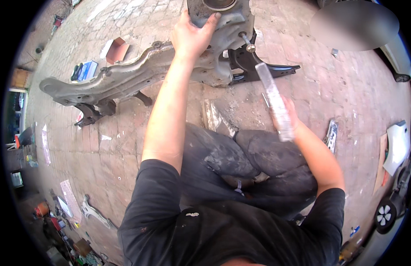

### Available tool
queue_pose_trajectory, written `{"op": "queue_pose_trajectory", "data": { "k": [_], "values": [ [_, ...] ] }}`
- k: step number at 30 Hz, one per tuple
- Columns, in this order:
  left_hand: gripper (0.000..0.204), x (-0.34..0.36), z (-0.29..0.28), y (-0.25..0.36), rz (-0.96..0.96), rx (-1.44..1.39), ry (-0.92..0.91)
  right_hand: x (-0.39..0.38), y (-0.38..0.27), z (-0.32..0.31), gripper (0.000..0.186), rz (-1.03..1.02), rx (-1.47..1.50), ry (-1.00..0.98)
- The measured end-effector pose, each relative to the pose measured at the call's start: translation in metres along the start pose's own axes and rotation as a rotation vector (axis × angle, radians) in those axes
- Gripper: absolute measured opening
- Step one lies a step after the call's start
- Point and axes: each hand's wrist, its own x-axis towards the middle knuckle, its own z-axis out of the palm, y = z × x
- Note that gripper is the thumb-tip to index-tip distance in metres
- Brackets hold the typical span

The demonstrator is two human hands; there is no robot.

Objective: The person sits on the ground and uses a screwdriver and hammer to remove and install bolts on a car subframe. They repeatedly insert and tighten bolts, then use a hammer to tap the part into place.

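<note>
A long grey metal car subframe (126, 75) lies on the brick paving in front of me, with black control arms (254, 66) bolted under it. My left hand (191, 35) rests flat on the subframe's raised right end, fingers spread over the casting. A bolt (247, 43) sticks out of that end toward me. My right hand (285, 116) grips a long shiny metal tool (273, 97), blurred, its tip pointing up toward the bolt. My knees in dark trousers are bent below.
An open cardboard box (117, 49) and a blue packet (85, 70) lie beyond the subframe. A loose silver arm (94, 213) and small clutter sit at lower left. A white panel (397, 146) and a toy-sized wheel (385, 215) lie at the right.
</note>
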Motion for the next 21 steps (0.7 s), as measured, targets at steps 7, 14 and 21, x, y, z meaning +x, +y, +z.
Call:
{"op": "queue_pose_trajectory", "data": {
  "k": [7,14,21],
  "values": [
    [0.06,0.006,0.009,-0.022,-0.004,0.039,0.021,0.086,-0.026,0.074,0.055,-0.04,0.603,0.578],
    [0.07,0.003,0.014,-0.021,-0.033,0.132,0.078,0.081,0.013,0.135,0.054,-0.028,0.617,0.746],
    [0.072,0.002,0.015,-0.024,-0.005,0.082,0.086,0.052,0.012,0.173,0.054,0.175,0.803,0.706]
  ]
}}
